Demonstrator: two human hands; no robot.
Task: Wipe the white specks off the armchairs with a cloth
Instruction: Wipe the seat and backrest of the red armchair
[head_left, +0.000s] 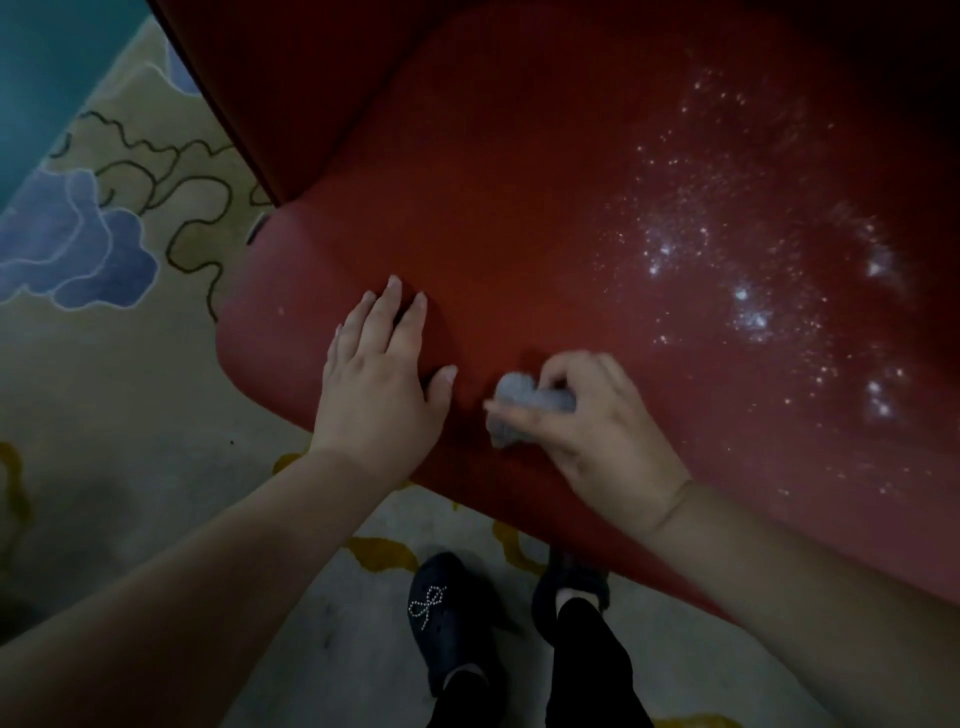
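1. Holding a bunched grey cloth (524, 405) in the right hand (597, 431), grip curled tight round it, low on the front edge of the red armchair (519, 208) seat.
2. Resting flat on the seat just beside: left hand (379, 374), fingers straight and spread, grip wide and holding nothing.
3. Lying thick across the right half of the seat, well apart from the cloth: white specks (753, 291), in clusters and fine scatter.
4. Looking mostly clean around both hands, save one stray fleck near the left corner.
5. Judging from this: barely begun or part done at most; bulk of the wiping left, with other armchairs out of sight.
6. Showing below: patterned carpet (130, 364) and dark shoes (441, 613).
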